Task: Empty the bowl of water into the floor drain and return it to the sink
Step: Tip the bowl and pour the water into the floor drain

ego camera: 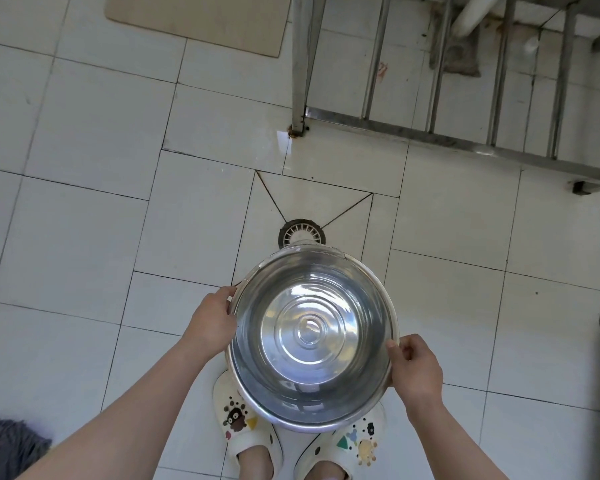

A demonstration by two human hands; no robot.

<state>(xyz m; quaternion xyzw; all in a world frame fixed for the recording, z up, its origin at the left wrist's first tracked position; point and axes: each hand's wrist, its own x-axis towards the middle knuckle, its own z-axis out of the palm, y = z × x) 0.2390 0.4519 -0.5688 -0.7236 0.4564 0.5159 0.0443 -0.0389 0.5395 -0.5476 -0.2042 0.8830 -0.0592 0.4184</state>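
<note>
The person holds one stainless-steel bowl [312, 337] between both hands, level and above their feet. The left hand [213, 318] grips the rim on the bowl's left side, thumb on the edge; the right hand [417, 365] clasps the rim at the lower right, thumb hooked over the lip and fingers curled beneath. Clear water fills the bowl, and the ringed base shows through it. The bowl's far rim overlaps the near half of the single round floor drain [301, 232], set in the white tiled floor [84, 220] where diagonal grout lines meet. Two white slippers show under the bowl: the left slipper [243, 427] and the right slipper [357, 441], both with small cartoon charms. One steel rack frame [430, 133] stands at the upper right, one beige mat [201, 19] lies at the top, and one grey mop head [7, 448] sits at the lower left corner.
</note>
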